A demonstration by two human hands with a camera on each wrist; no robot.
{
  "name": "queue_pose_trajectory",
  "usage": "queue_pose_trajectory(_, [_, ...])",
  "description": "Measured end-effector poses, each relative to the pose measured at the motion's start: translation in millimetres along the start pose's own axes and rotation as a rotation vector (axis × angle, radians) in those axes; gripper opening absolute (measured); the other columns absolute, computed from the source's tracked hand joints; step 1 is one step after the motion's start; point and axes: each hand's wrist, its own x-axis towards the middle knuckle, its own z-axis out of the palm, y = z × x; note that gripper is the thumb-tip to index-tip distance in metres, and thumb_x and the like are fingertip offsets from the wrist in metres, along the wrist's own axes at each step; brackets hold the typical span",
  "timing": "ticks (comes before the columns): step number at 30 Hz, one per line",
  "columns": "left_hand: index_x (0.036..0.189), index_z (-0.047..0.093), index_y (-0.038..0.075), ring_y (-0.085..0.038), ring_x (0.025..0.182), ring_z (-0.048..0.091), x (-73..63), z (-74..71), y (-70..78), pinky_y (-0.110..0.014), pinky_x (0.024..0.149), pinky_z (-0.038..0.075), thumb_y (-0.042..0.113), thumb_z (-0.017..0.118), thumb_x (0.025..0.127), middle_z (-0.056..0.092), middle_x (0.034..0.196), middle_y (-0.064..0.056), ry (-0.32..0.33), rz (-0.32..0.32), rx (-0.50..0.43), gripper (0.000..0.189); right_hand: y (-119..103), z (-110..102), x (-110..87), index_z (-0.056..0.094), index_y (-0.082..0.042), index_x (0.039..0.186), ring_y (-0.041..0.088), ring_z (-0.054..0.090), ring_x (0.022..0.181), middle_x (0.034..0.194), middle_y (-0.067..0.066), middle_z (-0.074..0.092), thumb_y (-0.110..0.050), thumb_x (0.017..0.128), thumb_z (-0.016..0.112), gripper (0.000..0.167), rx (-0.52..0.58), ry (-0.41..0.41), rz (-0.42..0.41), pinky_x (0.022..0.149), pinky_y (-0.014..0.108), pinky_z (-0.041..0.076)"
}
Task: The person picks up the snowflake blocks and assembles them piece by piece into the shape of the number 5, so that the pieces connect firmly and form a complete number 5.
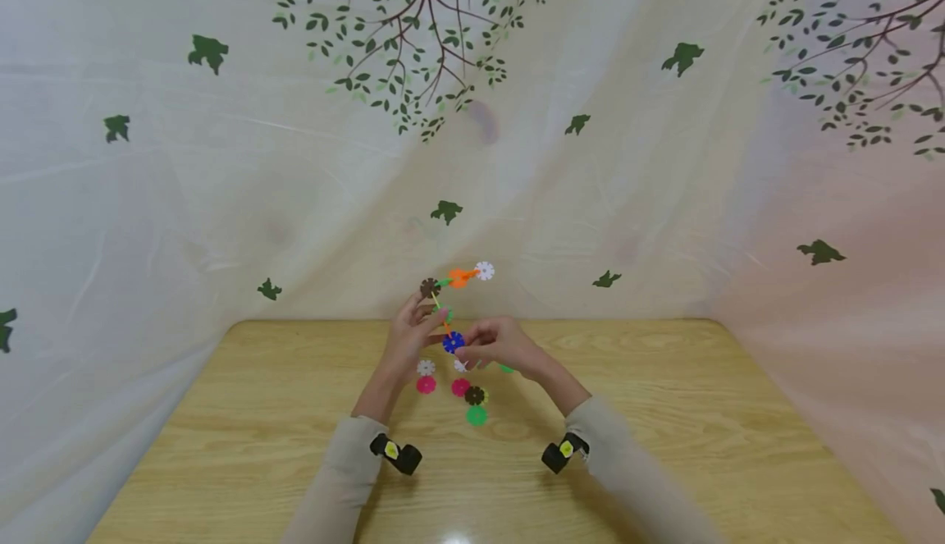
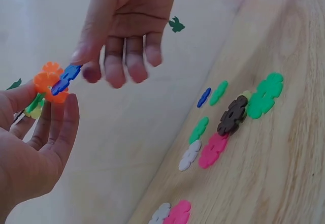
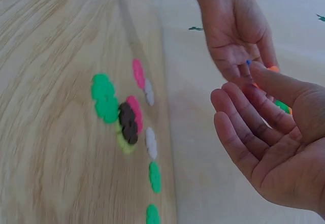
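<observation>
My left hand (image 1: 408,335) holds a chain of interlocking plastic snowflake discs in its fingertips. An orange disc (image 2: 50,79) is at the chain's near end. Beyond the fingers, a brown disc (image 1: 430,287), another orange piece (image 1: 458,278) and a white disc (image 1: 484,270) extend upward and to the right. Between thumb and forefinger, my right hand (image 1: 513,347) pinches a blue disc (image 1: 454,342) against the orange end; how deeply their slots engage cannot be seen. The right hand's other fingers are loosely extended in the right wrist view. Fingers hide part of the chain.
Loose discs lie on the wooden table (image 1: 664,445) below the hands: pink (image 1: 426,385), white (image 1: 426,368), brown (image 1: 475,395), green (image 1: 477,416) and a small blue one (image 2: 204,97). The brown disc overlaps a yellow one. A leaf-patterned cloth (image 1: 332,199) hangs behind the table.
</observation>
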Motion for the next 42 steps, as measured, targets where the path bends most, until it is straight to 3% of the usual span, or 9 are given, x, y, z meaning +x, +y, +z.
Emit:
queue_pose_trajectory(4, [0.152,0.045,0.014,-0.014,0.1,0.062,0.9,-3.0,1.8,-0.036,0.087,0.058,0.015,0.063,0.102,0.063,0.118,-0.009,-0.008,-0.008,0.001,0.053,4.1,-5.7,-4.4,0.073,0.002,0.103,0.04,0.072,0.088,0.091,0.015,0.077,-0.013,0.094,0.074,0.018,-0.108,-0.093,-0.019,0.081,0.059,0.059])
queue_pose_trajectory(10, [0.151,0.048,0.014,-0.012,0.099,0.061,1.4,-4.6,3.3,-0.036,0.086,0.056,0.016,0.061,0.103,0.064,0.11,-0.001,-0.018,-0.014,0.006,0.05,16.5,-10.8,-10.6,0.074,0.002,0.104,0.014,0.068,0.079,0.089,0.011,0.074,-0.006,0.092,0.075,0.015,-0.258,-0.238,-0.064,0.074,0.029,0.059])
queue_pose_trajectory(15, [0.148,0.048,0.009,-0.012,0.1,0.06,0.1,-5.1,4.5,-0.033,0.083,0.055,0.018,0.059,0.105,0.063,0.104,0.005,-0.05,-0.007,0.044,0.045,24.5,-9.3,-12.6,0.075,-0.003,0.106,0.004,0.063,0.077,0.087,0.003,0.072,-0.009,0.088,0.079,0.019,-0.355,-0.296,-0.086,0.072,0.021,0.055])
queue_pose_trajectory(22, [0.15,0.046,0.008,-0.013,0.1,0.057,-1.8,-6.2,6.2,-0.032,0.083,0.054,0.02,0.056,0.106,0.06,0.103,0.006,-0.092,-0.012,0.067,0.046,32.5,-2.8,-12.8,0.076,-0.003,0.106,0.001,0.06,0.073,0.087,0.004,0.072,-0.009,0.087,0.08,0.02,-0.434,-0.272,-0.107,0.068,0.019,0.053])
queue_pose_trajectory(29, [0.15,0.046,0.007,-0.012,0.1,0.057,-2.4,-4.4,6.8,-0.031,0.084,0.054,0.019,0.053,0.107,0.06,0.104,0.006,-0.095,-0.03,0.072,0.045,41.1,0.3,-9.6,0.076,-0.004,0.106,0.004,0.058,0.077,0.089,0.006,0.071,-0.012,0.088,0.08,0.02,-0.468,-0.232,-0.082,0.071,0.019,0.051])
queue_pose_trajectory(42, [0.151,0.047,0.011,-0.012,0.098,0.057,-2.5,-3.4,6.2,-0.028,0.082,0.053,0.018,0.053,0.107,0.059,0.105,0.005,-0.087,-0.031,0.05,0.045,41.6,3.3,-5.6,0.074,-0.002,0.096,0.007,0.058,0.077,0.089,0.007,0.072,-0.002,0.085,0.08,0.012,-0.427,-0.217,-0.037,0.07,0.02,0.05])
